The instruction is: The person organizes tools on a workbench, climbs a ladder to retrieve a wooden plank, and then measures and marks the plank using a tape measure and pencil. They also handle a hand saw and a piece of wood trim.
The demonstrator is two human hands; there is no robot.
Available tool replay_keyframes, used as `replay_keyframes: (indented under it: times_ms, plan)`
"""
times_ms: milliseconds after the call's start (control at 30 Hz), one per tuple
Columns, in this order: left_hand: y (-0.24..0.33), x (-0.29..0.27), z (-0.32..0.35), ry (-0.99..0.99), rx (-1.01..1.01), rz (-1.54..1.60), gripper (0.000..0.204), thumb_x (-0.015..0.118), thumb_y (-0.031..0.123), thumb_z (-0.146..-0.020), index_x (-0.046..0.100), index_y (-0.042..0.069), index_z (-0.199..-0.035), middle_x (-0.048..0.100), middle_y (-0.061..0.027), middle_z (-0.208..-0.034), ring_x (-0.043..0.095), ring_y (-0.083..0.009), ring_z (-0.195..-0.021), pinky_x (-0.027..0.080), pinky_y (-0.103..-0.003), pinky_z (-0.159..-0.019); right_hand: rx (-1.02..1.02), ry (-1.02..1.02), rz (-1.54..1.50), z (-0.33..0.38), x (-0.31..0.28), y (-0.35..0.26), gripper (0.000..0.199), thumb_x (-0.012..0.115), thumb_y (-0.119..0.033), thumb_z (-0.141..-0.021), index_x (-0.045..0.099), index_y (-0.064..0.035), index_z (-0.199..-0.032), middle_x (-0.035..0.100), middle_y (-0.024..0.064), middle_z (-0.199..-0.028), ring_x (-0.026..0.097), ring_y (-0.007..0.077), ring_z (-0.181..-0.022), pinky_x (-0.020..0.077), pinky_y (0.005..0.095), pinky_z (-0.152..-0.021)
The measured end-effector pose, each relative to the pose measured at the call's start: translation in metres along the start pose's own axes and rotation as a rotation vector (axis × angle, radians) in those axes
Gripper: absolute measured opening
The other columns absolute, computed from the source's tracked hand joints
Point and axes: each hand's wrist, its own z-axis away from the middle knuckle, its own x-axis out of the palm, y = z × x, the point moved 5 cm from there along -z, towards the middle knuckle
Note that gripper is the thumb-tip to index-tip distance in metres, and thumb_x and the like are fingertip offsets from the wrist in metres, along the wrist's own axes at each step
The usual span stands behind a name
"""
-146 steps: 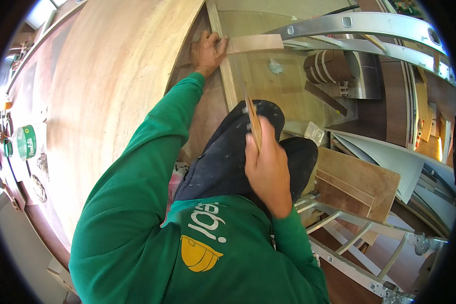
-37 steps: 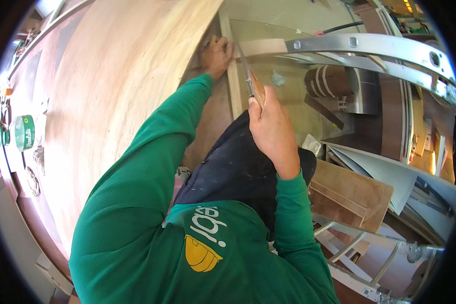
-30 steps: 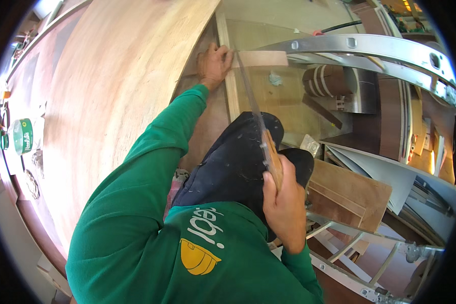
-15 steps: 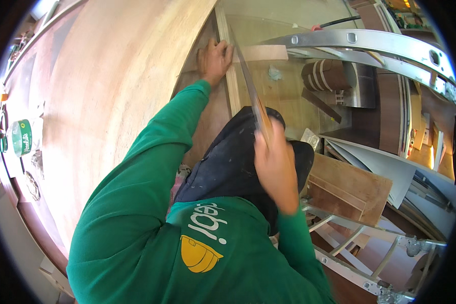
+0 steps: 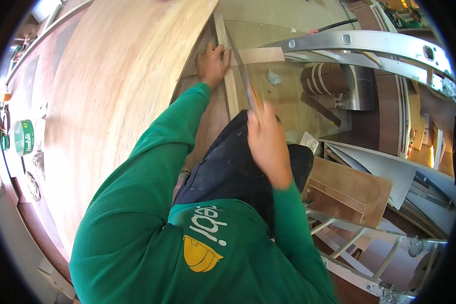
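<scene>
A pale wooden strip point(image 5: 263, 55) lies across a narrow upright plywood edge point(image 5: 231, 88), one end jutting out to the right. My left hand point(image 5: 214, 65) is closed over the strip just left of that edge, fingers curled, bearing on it. In my right hand point(image 5: 269, 147) is the handle of a handsaw, slightly smeared by motion. The handsaw point(image 5: 246, 76) has a long narrow blade running up and away, against the strip just right of the plywood edge. My fingers hide most of the handle.
A large plywood panel point(image 5: 111, 76) fills the left side. At right are an aluminium ladder point(image 5: 375, 39), a brown roll of edging point(image 5: 321, 78) and stacked boards point(image 5: 390, 114). Another ladder point(image 5: 347, 242) lies at lower right, beside a wooden board point(image 5: 352, 190).
My right hand has moved forward and slightly left with the handsaw, pushing the blade further away along the strip. My left hand stays on the strip in nearly the same place.
</scene>
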Motion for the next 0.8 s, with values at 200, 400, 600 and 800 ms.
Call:
replay_keyframes:
  times_ms: [200, 400, 600, 800]
  plan:
    - [-0.011, -0.01, 0.004, 0.013, 0.009, -0.036, 0.029, 0.065, 0.039, -0.098, 0.069, 0.012, -0.091, 0.062, -0.0156, -0.097, 0.066, -0.0381, -0.088, 0.047, -0.053, -0.081, 0.062, -0.004, -0.11, 0.076, -0.026, -0.012, 0.038, 0.061, -0.011, -0.103, 0.05, 0.0007, -0.137, 0.072, 0.0298, -0.103, 0.071, 0.0503, -0.097, 0.0569, 0.0538, -0.077]
    - [0.022, 0.005, 0.0, -0.053, 0.047, -0.034, 0.027, 0.066, 0.038, -0.098, 0.07, 0.012, -0.091, 0.062, -0.0153, -0.097, 0.065, -0.038, -0.086, 0.047, -0.052, -0.078, -0.11, 0.182, 0.104, -0.09, 0.03, 0.014, 0.03, 0.055, -0.026, -0.106, 0.051, 0.0028, -0.115, 0.068, 0.0327, -0.089, 0.065, 0.0559, -0.087, 0.0482, 0.0648, -0.074]
    - [-0.007, -0.012, 0.001, 0.029, 0.035, -0.047, 0.027, 0.067, 0.037, -0.097, 0.068, 0.012, -0.09, 0.062, -0.0153, -0.095, 0.064, -0.0385, -0.085, 0.047, -0.052, -0.076, -0.001, 0.008, -0.086, 0.063, -0.015, -0.013, 0.04, 0.059, -0.017, -0.105, 0.049, -0.0004, -0.139, 0.071, 0.0324, -0.1, 0.07, 0.0523, -0.091, 0.0561, 0.0566, -0.074]
    - [-0.013, -0.008, 0.0, 0.069, 0.084, -0.006, 0.031, 0.066, 0.039, -0.099, 0.066, 0.011, -0.086, 0.058, -0.0154, -0.09, 0.063, -0.0395, -0.079, 0.047, -0.053, -0.074, -0.069, 0.079, -0.075, 0.033, -0.003, 0.0, 0.033, 0.06, -0.017, -0.105, 0.052, -0.0002, -0.132, 0.071, 0.0307, -0.094, 0.07, 0.0515, -0.09, 0.0543, 0.0565, -0.07]
